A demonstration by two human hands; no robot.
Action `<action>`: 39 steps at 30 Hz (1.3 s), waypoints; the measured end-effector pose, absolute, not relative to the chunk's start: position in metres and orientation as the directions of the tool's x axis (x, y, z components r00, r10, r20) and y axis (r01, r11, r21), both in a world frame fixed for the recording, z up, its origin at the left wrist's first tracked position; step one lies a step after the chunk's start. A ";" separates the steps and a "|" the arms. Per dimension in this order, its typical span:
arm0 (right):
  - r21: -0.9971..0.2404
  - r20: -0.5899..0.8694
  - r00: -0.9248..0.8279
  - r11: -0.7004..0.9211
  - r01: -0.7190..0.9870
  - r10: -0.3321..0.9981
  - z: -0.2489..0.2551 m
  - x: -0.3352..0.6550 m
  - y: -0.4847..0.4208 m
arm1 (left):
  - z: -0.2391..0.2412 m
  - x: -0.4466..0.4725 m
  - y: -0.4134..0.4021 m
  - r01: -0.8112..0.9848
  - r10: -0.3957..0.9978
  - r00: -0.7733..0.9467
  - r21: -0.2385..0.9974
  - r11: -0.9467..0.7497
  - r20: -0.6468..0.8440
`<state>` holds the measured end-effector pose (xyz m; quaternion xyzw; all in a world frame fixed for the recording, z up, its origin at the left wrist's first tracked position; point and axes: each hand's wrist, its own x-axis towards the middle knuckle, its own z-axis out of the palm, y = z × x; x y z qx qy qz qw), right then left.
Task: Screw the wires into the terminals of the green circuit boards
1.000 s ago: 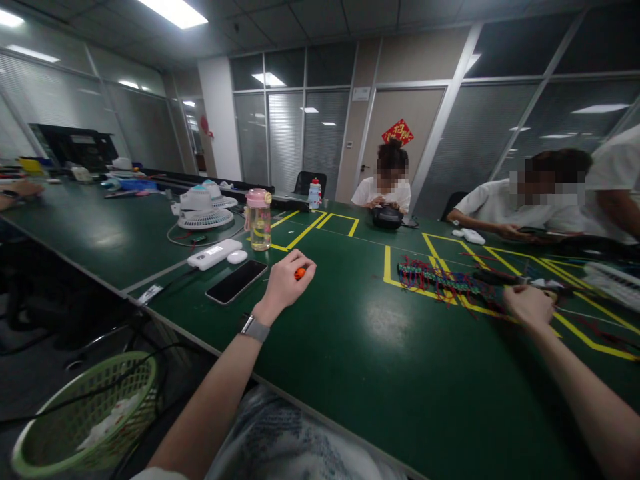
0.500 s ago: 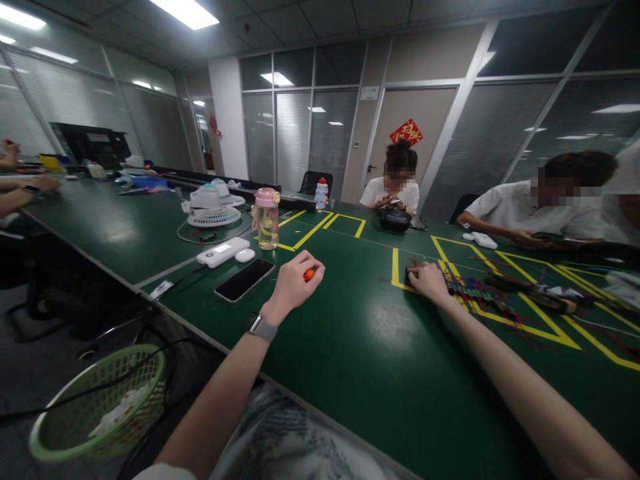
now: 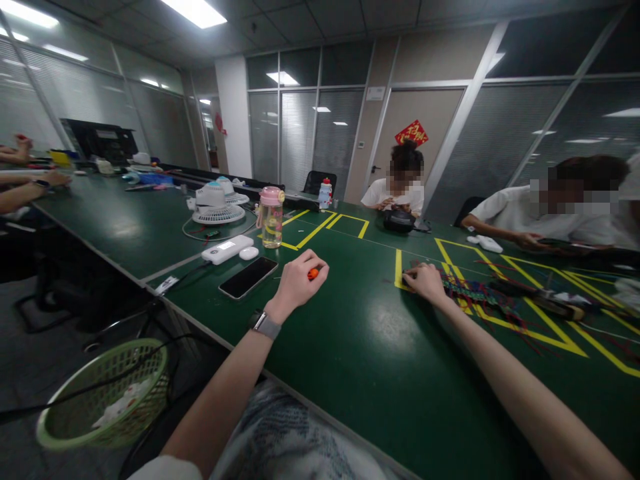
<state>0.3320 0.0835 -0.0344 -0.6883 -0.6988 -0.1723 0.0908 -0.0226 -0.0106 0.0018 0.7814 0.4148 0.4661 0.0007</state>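
**Item 1. Left hand [image 3: 299, 283].** It is closed in a loose fist, knuckles up, resting on the dark green matt table [image 3: 380, 353]. It is wrapped around a small orange-ended tool [image 3: 313, 273]; only the orange end shows at the thumb side. A grey-strapped wristwatch [image 3: 265, 325] sits on the wrist.

**Item 2. Right hand [image 3: 425, 280].** It is palm down at 3 o'clock of the left hand, well apart from it. The fingers are curled onto the near end of a bundle of red, blue and green wires [image 3: 477, 293]. Whether they pinch it or merely press it cannot be told.

**Item 3. Bundle.** It lies flat on the table, running from the right hand toward 3 o'clock. It lies across the yellow tape lines [image 3: 397, 267].

**Item 4. Surroundings of the left hand.**
- A black flat smartphone [image 3: 249, 277] lies at 9 o'clock.
- A white oblong power bank [image 3: 227, 249] and a white pebble-shaped case [image 3: 249, 253] lie at 10 o'clock.
- A clear bottle with a pink lid [image 3: 271, 217] stands at 11 o'clock.
- A white desk fan [image 3: 215, 205] stands beyond the bottle.
- A green plastic mesh basket [image 3: 107, 393] stands at floor level at 8 o'clock.

**Item 5. Other persons.** Two people in white shirts [image 3: 400, 193] [image 3: 540, 213] sit at the far edge, at 12 and 2 o'clock.

**Handling note (judgement).** The bundle looks loose and liable to snag. A grip on its firm end rather than on single strands, kept low to the table, would suit it. The tool end is best kept turned away from the wires.
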 end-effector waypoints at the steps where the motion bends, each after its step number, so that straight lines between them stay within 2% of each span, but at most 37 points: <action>1: 0.089 0.365 -0.065 0.035 0.995 0.929 -0.035 0.326 0.080 | 0.002 -0.023 -0.011 0.648 0.653 0.221 0.391 -0.654 0.725; 4: -0.102 0.376 -0.173 0.226 0.969 0.911 -0.040 0.298 0.063 | 0.002 -0.022 -0.011 0.639 0.662 0.219 0.407 -0.652 0.716; 7: -0.299 0.385 -0.334 0.458 0.837 0.860 -0.047 0.256 0.042 | 0.002 -0.020 -0.010 0.575 0.649 0.206 0.446 -0.686 0.732; 10: -0.357 0.443 -0.557 0.708 0.609 0.703 -0.052 0.213 0.025 | 0.006 -0.016 -0.008 0.506 0.643 0.150 0.500 -0.702 0.751; 13: -0.384 0.507 -0.607 0.791 0.477 0.612 -0.054 0.181 0.019 | 0.019 -0.011 -0.001 0.482 0.646 0.044 0.550 -0.682 0.762; 15: -0.425 0.528 -0.591 0.792 0.438 0.610 -0.055 0.168 0.019 | 0.031 -0.007 0.006 0.392 0.663 -0.001 0.611 -0.688 0.748; 19: -0.495 0.524 -0.581 0.778 0.387 0.623 -0.056 0.159 0.012 | 0.044 0.004 0.021 -0.087 0.782 0.034 0.781 -0.618 0.623; 21: -0.531 0.507 -0.581 0.762 0.371 0.636 -0.057 0.160 0.007 | 0.041 0.009 0.026 -0.244 0.821 0.033 0.801 -0.546 0.570; 24: -0.604 0.468 -0.571 0.716 0.352 0.675 -0.058 0.163 0.003 | 0.029 0.012 0.029 -0.394 0.866 -0.083 0.782 -0.483 0.493; 28: -0.689 0.419 -0.565 0.654 0.312 0.711 -0.059 0.165 0.005 | 0.022 0.011 0.026 -0.479 0.859 -0.128 0.728 -0.491 0.495; 39: -0.787 0.300 -0.574 0.538 0.303 0.762 -0.056 0.166 0.009 | 0.019 0.022 0.022 -0.488 0.893 -0.040 0.771 -0.409 0.449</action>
